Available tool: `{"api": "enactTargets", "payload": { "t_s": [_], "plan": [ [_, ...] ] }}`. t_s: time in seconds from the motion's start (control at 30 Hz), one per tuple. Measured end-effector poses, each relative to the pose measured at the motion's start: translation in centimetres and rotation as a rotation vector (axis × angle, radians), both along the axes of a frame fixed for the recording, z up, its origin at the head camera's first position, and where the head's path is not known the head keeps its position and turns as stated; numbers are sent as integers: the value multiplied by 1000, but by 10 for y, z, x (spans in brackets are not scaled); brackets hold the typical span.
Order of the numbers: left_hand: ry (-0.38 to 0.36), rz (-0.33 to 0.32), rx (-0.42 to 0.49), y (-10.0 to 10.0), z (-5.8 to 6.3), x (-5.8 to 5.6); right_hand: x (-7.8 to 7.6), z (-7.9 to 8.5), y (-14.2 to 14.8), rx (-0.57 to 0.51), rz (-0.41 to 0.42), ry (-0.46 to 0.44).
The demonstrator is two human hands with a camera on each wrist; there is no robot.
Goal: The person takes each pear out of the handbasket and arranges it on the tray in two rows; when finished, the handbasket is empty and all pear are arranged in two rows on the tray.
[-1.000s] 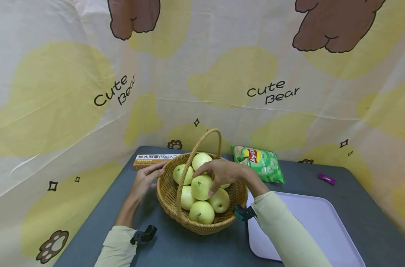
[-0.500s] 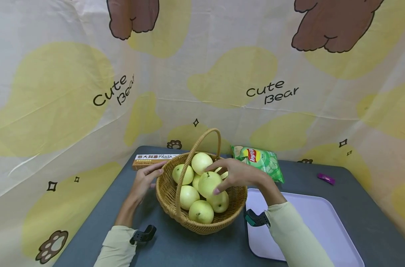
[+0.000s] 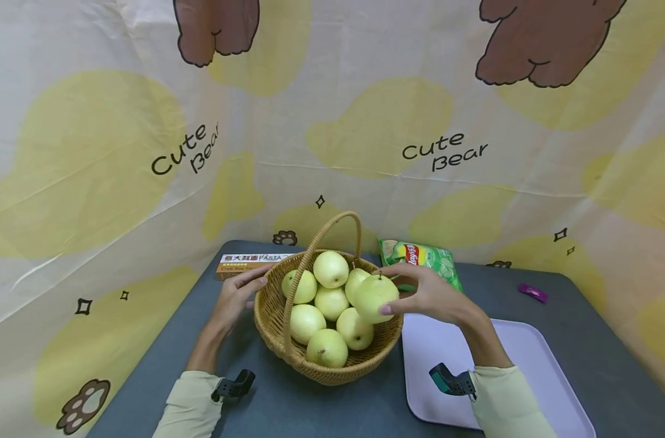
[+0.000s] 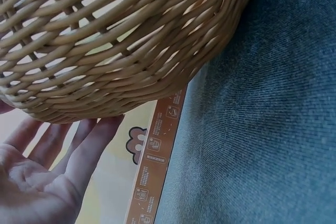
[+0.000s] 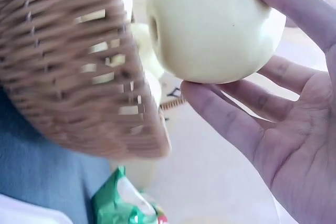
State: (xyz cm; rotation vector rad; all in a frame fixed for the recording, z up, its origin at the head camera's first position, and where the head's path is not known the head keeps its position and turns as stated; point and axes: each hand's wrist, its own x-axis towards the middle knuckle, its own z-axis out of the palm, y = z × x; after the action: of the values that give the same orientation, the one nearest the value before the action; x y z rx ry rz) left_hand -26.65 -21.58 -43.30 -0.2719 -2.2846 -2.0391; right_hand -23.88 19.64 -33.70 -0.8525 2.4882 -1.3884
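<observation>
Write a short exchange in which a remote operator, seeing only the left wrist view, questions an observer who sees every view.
Operator: I see the left hand against the wicker basket. What does the right hand hold?
Observer: A round yellow-green fruit, gripped between thumb and fingers.
Operator: And what is below the right forearm?
Observer: A pale lilac tray, lying on the table.
</observation>
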Motion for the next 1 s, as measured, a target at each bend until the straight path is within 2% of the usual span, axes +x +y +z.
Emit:
{"api": "enactTargets", "payload": {
  "t_s": [0.17, 0.3, 0.77, 1.0],
  "plan": [
    [-8, 10, -6, -1, 0, 1, 7, -6, 16, -60, -11, -30],
    [-14, 7, 3, -1, 0, 1, 11, -10, 27, -75, -31, -18],
    [-6, -5, 17, -1, -1, 1, 27, -28, 66, -60, -191, 6],
    [-6, -10, 9, 0, -1, 1, 28, -40, 81, -35, -236, -65]
  ]
}}
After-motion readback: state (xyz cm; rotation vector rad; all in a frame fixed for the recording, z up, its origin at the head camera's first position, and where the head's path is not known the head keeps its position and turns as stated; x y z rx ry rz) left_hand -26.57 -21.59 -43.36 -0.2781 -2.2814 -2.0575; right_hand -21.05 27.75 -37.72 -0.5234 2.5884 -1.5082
